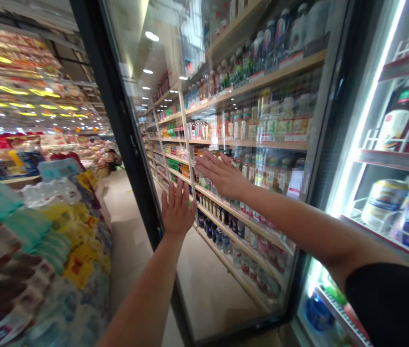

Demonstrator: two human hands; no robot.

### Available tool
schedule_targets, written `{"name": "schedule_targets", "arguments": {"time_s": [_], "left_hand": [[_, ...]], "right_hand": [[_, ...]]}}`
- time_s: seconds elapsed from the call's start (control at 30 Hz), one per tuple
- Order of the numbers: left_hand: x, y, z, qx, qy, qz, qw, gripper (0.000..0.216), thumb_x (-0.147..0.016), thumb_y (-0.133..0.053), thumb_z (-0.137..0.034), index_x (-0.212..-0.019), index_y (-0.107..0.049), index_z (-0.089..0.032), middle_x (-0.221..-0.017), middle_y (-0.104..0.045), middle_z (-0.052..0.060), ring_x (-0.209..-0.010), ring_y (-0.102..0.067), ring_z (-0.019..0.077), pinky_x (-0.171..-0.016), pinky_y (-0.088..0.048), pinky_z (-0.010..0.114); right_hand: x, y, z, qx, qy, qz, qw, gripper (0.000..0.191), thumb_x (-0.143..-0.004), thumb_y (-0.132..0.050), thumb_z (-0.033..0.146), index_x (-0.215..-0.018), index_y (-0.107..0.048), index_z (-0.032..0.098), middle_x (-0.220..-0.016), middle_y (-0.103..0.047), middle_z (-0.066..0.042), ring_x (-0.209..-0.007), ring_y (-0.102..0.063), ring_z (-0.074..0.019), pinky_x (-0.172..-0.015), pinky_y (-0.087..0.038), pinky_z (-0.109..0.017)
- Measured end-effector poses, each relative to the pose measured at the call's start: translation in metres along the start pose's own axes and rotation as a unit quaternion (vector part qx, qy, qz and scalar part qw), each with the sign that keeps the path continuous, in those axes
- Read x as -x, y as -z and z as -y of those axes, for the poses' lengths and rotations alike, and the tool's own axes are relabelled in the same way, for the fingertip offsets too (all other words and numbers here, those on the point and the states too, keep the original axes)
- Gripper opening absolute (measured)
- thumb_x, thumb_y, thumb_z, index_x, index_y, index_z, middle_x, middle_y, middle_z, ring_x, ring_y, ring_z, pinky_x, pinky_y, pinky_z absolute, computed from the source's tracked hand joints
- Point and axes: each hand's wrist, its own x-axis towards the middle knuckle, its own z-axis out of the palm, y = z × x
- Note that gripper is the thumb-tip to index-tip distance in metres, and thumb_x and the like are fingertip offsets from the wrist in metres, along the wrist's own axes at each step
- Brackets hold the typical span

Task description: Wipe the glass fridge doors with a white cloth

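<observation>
A glass cooler door (226, 294) with a dark frame stands swung out before me, and bottle shelves show in its pane. My left hand (178, 207) is raised with its fingers spread near the frame edge, in front of the glass. Higher and to the right, my right hand (222, 173) reaches across with its fingers stretched out flat toward the pane. Whether either palm touches the glass I cannot tell. Neither hand holds anything. A small white label (296, 184) is on the door's right part.
On the right, the lit cooler holds cans (383, 202) and dark red bottles (400, 115) on wire racks. Stacked packaged goods (77, 236) line the left, beside an aisle floor (127, 241). A crouching person (113, 159) is farther back.
</observation>
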Motion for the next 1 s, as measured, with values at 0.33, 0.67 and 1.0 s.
{"name": "schedule_targets", "arguments": {"time_s": [0.33,0.67,1.0], "left_hand": [[-0.001,-0.003,0.002,-0.004,-0.015,-0.007,1.0,0.071,-0.097,-0.051,-0.035,-0.159,-0.021,-0.02,-0.159,-0.032,0.014,-0.152,-0.019,0.03,-0.125,-0.018,0.053],[0.0,-0.009,0.005,0.012,-0.014,-0.01,1.0,0.074,-0.097,-0.051,-0.036,-0.159,-0.016,-0.017,-0.158,-0.031,0.016,-0.151,-0.021,0.0299,-0.126,-0.017,0.054],[0.002,-0.015,0.009,0.06,0.0,0.001,0.998,0.078,-0.096,-0.054,-0.036,-0.159,-0.014,-0.013,-0.158,-0.027,0.021,-0.15,-0.02,0.031,-0.128,-0.012,0.053]], "right_hand": [[0.004,-0.015,0.02,-0.022,0.01,0.022,0.999,0.063,-0.097,-0.038,0.009,-0.157,-0.031,0.027,-0.161,-0.039,-0.001,-0.155,-0.02,-0.018,-0.128,-0.018,-0.048],[-0.023,-0.015,0.023,0.008,-0.101,-0.032,0.994,0.059,-0.1,-0.037,0.014,-0.157,-0.031,0.023,-0.164,-0.033,-0.003,-0.157,-0.014,-0.0221,-0.128,-0.018,-0.051],[-0.038,-0.003,0.008,0.028,-0.181,-0.046,0.982,0.063,-0.099,-0.036,0.012,-0.16,-0.025,0.024,-0.166,-0.027,-0.003,-0.157,-0.01,-0.0226,-0.128,-0.016,-0.051]]}}
